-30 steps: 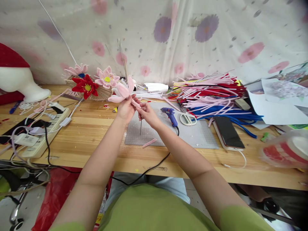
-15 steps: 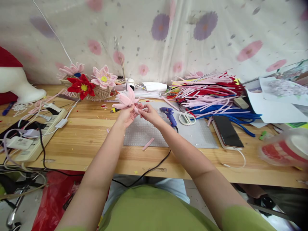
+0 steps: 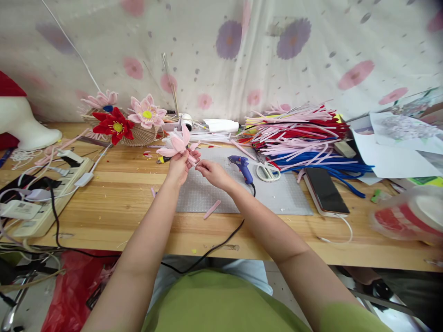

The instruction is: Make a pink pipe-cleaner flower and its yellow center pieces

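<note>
Backdrop: pale floral curtain (image 3: 242,50), purple and pink blooms printed on it, hanging behind the bench.
Surface: wooden table (image 3: 131,184), grey cutting mat (image 3: 277,196) at centre.
Left hand: (image 3: 179,165) raised above the mat's far left corner, fingers closed round the base of a pink flower (image 3: 176,144).
Pink flower: held clear of the table, petals fanned up and to the left.
Right hand: (image 3: 212,171) just right of the left hand, fingertips pinched together near the flower's base; what sits between them too small to tell.
Glue gun: (image 3: 242,165) blue, lying on the mat just right of the right hand, black cord running toward the near edge.
Scissors: (image 3: 267,171) white-handled, right of the glue gun.
Loose pink strip: (image 3: 212,209) on the near edge of the mat.
Pipe cleaners: (image 3: 304,138) large heap, pink, red and blue, far right of the mat.
Phone: (image 3: 326,190) dark screen, face up, beside the heap.
Finished flowers: (image 3: 119,122) red and pink, far left, on a woven stand.
Power strip: (image 3: 41,203) left edge, several plugs and cables.
Papers: (image 3: 398,147) far right.
</note>
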{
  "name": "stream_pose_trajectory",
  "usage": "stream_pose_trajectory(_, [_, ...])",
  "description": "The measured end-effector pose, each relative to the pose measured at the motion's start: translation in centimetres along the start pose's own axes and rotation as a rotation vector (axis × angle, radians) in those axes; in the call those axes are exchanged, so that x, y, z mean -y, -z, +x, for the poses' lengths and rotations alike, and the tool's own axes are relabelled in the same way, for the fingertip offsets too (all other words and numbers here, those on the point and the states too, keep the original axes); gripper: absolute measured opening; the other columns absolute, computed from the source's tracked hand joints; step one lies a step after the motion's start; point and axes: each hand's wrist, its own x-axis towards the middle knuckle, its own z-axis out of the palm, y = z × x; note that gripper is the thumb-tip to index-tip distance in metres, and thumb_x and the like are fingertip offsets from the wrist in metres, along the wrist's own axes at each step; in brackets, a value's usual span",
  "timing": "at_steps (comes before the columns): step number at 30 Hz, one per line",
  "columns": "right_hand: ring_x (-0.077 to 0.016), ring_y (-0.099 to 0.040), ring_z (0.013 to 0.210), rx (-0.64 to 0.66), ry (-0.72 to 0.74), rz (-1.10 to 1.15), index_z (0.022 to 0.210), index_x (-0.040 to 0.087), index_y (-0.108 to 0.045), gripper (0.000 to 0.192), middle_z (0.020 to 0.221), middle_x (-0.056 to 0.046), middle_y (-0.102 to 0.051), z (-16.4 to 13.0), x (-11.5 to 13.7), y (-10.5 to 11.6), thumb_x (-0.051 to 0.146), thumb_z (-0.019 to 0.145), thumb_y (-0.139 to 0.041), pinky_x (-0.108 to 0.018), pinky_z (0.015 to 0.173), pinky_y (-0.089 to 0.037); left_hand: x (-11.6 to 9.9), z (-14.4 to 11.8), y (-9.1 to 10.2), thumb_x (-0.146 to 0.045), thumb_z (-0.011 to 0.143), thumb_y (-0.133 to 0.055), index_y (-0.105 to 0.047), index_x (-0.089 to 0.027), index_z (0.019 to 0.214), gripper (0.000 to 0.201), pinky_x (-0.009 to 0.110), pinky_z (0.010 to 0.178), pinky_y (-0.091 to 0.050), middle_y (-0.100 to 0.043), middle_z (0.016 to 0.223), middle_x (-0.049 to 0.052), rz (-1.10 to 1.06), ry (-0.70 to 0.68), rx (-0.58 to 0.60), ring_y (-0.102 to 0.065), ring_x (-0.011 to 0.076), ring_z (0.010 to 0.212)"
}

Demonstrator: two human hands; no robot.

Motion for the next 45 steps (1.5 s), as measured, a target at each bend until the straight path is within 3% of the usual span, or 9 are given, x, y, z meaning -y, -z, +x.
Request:
stream_pose_trajectory(4, [-0.0117,-0.049,0.069,-0.07,0.022,-0.033,0.083,0.017,-0.055,0.019,0.077,-0.001,-0.058,-0.2,-0.2,-0.5,0.026,0.084,-0.039,-0.023,0.067,-0.034,0.2,0.1,0.0,-0.014,0.083,-0.049,-0.054,-0.014,0.079,0.007,0.031,0.082,-0.049,-0.066,0.068,0.002,-0.018,0.009,-0.021,-0.066,0.0135,0.077])
stream_pose_trajectory(10, [-0.0109,-0.046,0.063,-0.127,0.017,0.076,0.079,0.017,-0.053,0.018,0.071,0.0,-0.054,-0.2,-1.0,-1.1,0.026,0.083,-0.039,-0.023,0.064,-0.033,0.5,0.2,0.0,-0.012,0.084,-0.047,-0.054,-0.013,0.078,0.01,0.032,0.082,-0.05,-0.065,0.065,0.002,-0.027,0.005,-0.014,-0.066,0.0132,0.073])
stream_pose_trajectory(16, [-0.0082,-0.035,0.054,-0.084,-0.034,0.292,0.076,0.017,-0.05,0.015,0.06,0.005,-0.04,0.0,-1.7,-0.9,0.026,0.081,-0.039,-0.021,0.056,-0.031,0.6,0.2,0.1,-0.01,0.084,-0.044,-0.054,-0.012,0.084,0.01,0.035,0.087,-0.047,-0.067,0.077,0.007,-0.01,0.069,0.089,-0.065,0.0164,0.086])
stream_pose_trajectory(20, [-0.0078,-0.033,0.051,-0.041,-0.059,0.347,0.078,0.017,-0.05,0.017,0.057,0.006,-0.036,0.0,-2.4,-0.7,0.029,0.082,-0.039,-0.02,0.053,-0.029,1.1,-0.2,0.0,-0.007,0.082,-0.044,-0.053,-0.012,0.085,0.011,0.036,0.085,-0.048,-0.066,0.073,0.005,0.009,0.073,0.042,-0.066,0.0158,0.082])
stream_pose_trajectory(25, [-0.0087,-0.038,0.056,0.007,-0.037,0.213,0.078,0.016,-0.051,0.017,0.06,0.005,-0.042,-0.8,-2.8,-0.4,0.027,0.082,-0.039,-0.021,0.057,-0.032,1.4,-0.4,0.0,-0.004,0.077,-0.049,-0.053,-0.011,0.079,0.009,0.033,0.078,-0.051,-0.064,0.069,0.004,0.104,0.105,-0.021,-0.066,0.0148,0.074])
stream_pose_trajectory(29, [-0.0114,-0.048,0.069,-0.008,0.016,-0.063,0.083,0.017,-0.054,0.02,0.076,-0.001,-0.057,-1.7,-2.7,-0.4,0.027,0.086,-0.037,-0.023,0.067,-0.034,1.3,-0.6,0.7,-0.003,0.074,-0.049,-0.055,-0.01,0.079,0.011,0.032,0.073,-0.053,-0.064,0.068,0.005,0.157,0.189,0.024,-0.066,0.016,0.071])
stream_pose_trajectory(33, [-0.0154,-0.053,0.076,0.001,0.037,-0.323,0.092,0.019,-0.057,0.025,0.091,-0.005,-0.063,-2.4,-2.8,-0.9,0.03,0.089,-0.035,-0.025,0.066,-0.033,1.5,-1.1,1.4,-0.002,0.075,-0.045,-0.055,-0.01,0.08,0.014,0.031,0.072,-0.053,-0.063,0.064,0.004,0.16,0.213,0.007,-0.066,0.0148,0.068])
stream_pose_trajectory(40, [-0.0155,-0.054,0.071,-0.079,0.003,-0.269,0.092,0.018,-0.056,0.024,0.082,-0.005,-0.063,-2.1,-2.1,-1.2,0.028,0.09,-0.034,-0.024,0.065,-0.032,2.4,-1.5,1.0,-0.004,0.076,-0.051,-0.055,-0.013,0.084,0.012,0.027,0.078,-0.049,-0.06,0.065,-0.001,-0.043,0.049,-0.022,-0.065,0.0106,0.069])
stream_pose_trajectory(45, [-0.0133,-0.052,0.068,-0.104,-0.019,-0.208,0.084,0.018,-0.056,0.022,0.075,-0.002,-0.06,-1.7,-1.5,-1.0,0.026,0.088,-0.036,-0.022,0.063,-0.031,2.7,-1.4,0.6,-0.006,0.076,-0.052,-0.055,-0.013,0.08,0.009,0.026,0.077,-0.048,-0.059,0.063,-0.003,-0.07,-0.008,-0.072,-0.063,0.0084,0.063])
